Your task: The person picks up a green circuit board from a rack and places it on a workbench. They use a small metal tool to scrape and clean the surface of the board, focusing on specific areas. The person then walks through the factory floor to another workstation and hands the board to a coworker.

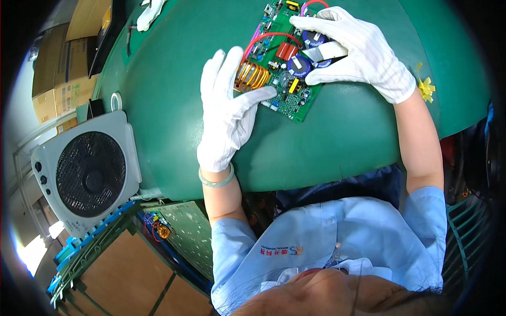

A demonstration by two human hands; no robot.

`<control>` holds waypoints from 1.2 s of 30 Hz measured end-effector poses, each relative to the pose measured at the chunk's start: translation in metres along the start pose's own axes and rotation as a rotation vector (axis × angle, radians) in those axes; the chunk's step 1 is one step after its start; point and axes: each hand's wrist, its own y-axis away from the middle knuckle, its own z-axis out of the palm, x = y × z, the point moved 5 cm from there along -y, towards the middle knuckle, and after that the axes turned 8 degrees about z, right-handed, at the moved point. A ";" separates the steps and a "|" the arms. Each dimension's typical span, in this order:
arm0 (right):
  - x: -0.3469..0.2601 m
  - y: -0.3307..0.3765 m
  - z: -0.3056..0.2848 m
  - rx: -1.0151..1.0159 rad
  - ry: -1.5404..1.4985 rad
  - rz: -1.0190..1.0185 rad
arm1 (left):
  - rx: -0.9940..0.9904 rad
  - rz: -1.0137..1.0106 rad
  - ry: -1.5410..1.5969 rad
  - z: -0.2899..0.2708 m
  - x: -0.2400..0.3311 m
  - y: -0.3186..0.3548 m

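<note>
A green circuit board lies at a slant on the table, crowded with parts. It carries blue round capacitors, red block parts, a copper-wound coil and a thick red wire. Both my hands wear white gloves. My left hand is beside the coil at the board's left edge, fingers stretched out and thumb reaching over the lower left edge. Curved round the capacitors from the right, my right hand grips the board; its palm hides the right edge. One gloved finger shows a grey patch.
The green table has a curved near edge. A grey box fan stands at left, near cardboard boxes. Yellow ribbon-like scraps lie right of my right wrist. Another small board with a coil sits low at left.
</note>
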 end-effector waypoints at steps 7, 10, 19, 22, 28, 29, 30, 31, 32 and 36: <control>0.019 -0.002 0.007 0.114 0.404 -0.206 | -0.013 -0.066 0.319 0.012 -0.010 0.008; 0.015 -0.001 0.006 0.109 0.387 -0.184 | -0.108 -0.049 0.291 0.004 -0.008 0.006; -0.004 -0.005 0.005 0.029 0.286 -0.129 | -0.076 0.003 0.242 0.012 -0.011 0.014; -0.021 -0.003 0.005 -0.075 0.158 0.097 | -0.074 -0.006 0.257 0.013 -0.010 0.013; -0.019 0.000 0.004 -0.123 -0.103 0.297 | -0.044 -0.070 0.305 0.017 -0.009 0.015; -0.020 0.001 0.004 -0.126 -0.148 0.258 | -0.043 -0.066 0.300 0.018 -0.008 0.015; -0.021 0.002 0.004 -0.130 -0.192 0.215 | -0.041 -0.063 0.294 0.018 -0.008 0.014; -0.023 0.003 0.004 -0.122 -0.160 0.205 | -0.039 -0.061 0.287 0.018 -0.008 0.013; -0.025 0.004 0.004 -0.115 -0.127 0.196 | -0.043 -0.055 0.276 0.018 -0.008 0.013; -0.016 0.001 0.002 -0.164 -0.144 0.083 | -0.047 -0.039 0.228 0.017 -0.007 0.012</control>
